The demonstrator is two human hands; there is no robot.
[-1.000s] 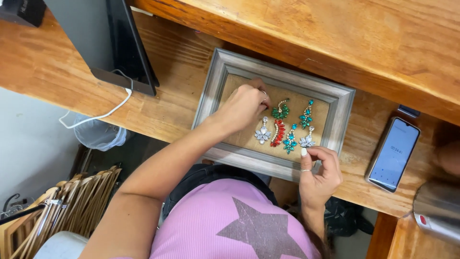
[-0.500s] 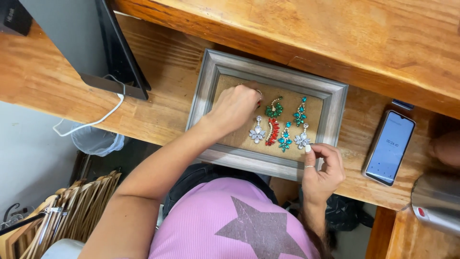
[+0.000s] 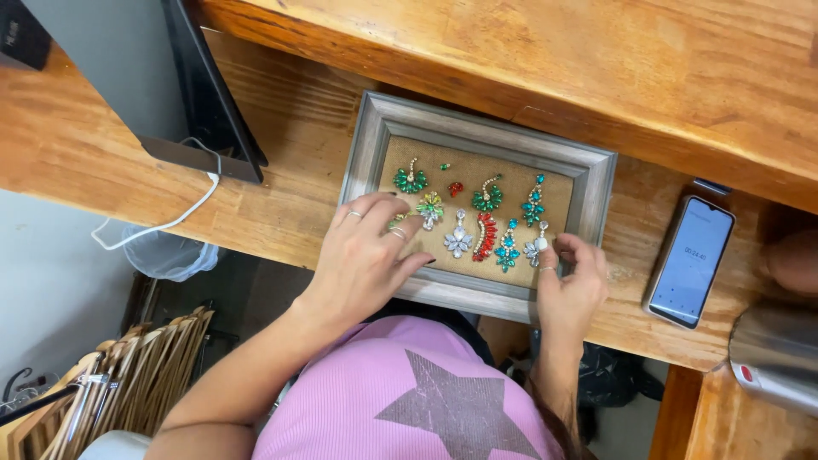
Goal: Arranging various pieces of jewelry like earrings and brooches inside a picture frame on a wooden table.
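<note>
Rhinestone ornaments mostly fill the burlap picture frame; left hand rests spread open on them, right hand pinches a white ornament at the row's end.

Jewelled brooches in frame on wooden desk, phone right of frame, monitor left

jewelled brooches, green, teal, red and clear, flat on tan cloth inside grey picture frame
</note>
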